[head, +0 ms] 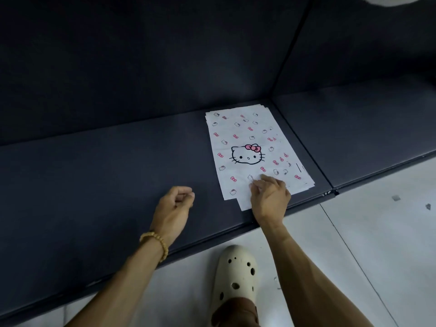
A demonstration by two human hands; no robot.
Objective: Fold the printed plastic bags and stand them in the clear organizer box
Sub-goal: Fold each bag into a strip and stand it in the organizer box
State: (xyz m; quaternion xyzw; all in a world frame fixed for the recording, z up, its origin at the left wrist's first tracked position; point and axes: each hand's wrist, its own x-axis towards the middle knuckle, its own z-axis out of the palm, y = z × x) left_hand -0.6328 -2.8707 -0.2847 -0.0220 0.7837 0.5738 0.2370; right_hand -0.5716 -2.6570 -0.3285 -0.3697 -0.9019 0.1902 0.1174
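Our right hand (269,197) pinching near edge of printed bag stack (250,147), lying flat on dark cushion (106,173); our left hand (175,204) hovering at left, fingers curling, holding nothing.

Dim light; dark padded bench (106,175), perhaps vinyl, on pale tiled floor (377,232).

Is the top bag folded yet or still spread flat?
Spread flat. The top bag shows its whole printed face on the stack; the right hand only pinches its near edge.
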